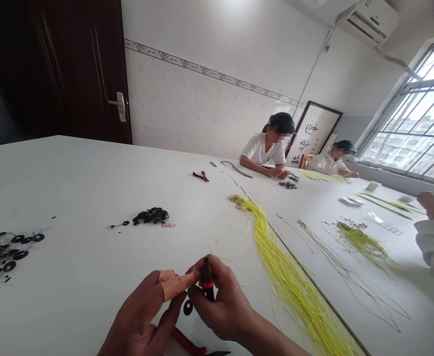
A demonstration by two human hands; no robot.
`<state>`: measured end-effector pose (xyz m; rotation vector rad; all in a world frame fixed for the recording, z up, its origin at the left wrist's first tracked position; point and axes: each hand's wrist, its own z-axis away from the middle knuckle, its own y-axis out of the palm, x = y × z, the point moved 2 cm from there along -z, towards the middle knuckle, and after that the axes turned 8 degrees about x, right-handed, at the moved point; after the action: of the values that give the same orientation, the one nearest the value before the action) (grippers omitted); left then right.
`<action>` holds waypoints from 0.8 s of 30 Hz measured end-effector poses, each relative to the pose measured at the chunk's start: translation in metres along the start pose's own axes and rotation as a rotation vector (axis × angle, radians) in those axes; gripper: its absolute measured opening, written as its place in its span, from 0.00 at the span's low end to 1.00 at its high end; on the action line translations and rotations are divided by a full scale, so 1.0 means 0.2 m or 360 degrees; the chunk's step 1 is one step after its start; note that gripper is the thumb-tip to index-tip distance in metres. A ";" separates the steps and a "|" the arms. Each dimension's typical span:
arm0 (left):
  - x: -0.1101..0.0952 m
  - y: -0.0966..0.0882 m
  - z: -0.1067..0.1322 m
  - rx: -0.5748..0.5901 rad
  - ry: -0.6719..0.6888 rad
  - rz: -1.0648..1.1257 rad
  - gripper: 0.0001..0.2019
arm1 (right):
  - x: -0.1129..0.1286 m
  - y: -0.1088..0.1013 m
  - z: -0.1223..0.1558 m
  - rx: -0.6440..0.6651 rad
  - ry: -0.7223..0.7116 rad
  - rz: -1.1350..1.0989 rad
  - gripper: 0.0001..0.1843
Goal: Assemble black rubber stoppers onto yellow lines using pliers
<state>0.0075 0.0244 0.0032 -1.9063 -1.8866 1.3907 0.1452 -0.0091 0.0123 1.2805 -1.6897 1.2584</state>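
My left hand (146, 311), with orange-tan wraps (174, 287) on two fingers, is closed in a pinch close against my right hand. What lies between its fingertips is too small to make out. My right hand (224, 299) grips a small red-and-black hand tool (207, 282), its black end pointing up; the fingers hide most of it. Just below the meeting fingertips is a black disc with a hole (188, 308); I cannot tell whether it hangs from a hand. Under my hands lies another red-handled tool (189, 342) with a dark pointed tip, partly covered.
A long bundle of yellow cords (272, 247) lies to the right, along a table seam. Black discs form a pile (152, 216) ahead and another (2, 254) at left. Red-handled pliers (201, 175) rest farther off. Co-workers (265, 151) sit at the white table (91, 173).
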 end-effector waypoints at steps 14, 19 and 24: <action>0.03 0.01 0.01 -0.0069 -0.0200 0.0108 0.19 | -0.05 0.01 -0.01 0.0096 0.0001 -0.0034 0.14; 0.05 0.04 0.03 0.0033 -0.0328 0.0214 0.18 | -0.06 0.02 -0.01 0.0100 -0.0028 0.0017 0.14; 0.06 0.06 0.04 0.0163 -0.0422 0.0321 0.15 | -0.03 0.02 -0.01 0.0042 -0.0088 0.0121 0.13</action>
<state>0.0086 0.0284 -0.0141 -1.9919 -1.7221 1.8449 0.1438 -0.0045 0.0061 1.2886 -1.7810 1.3043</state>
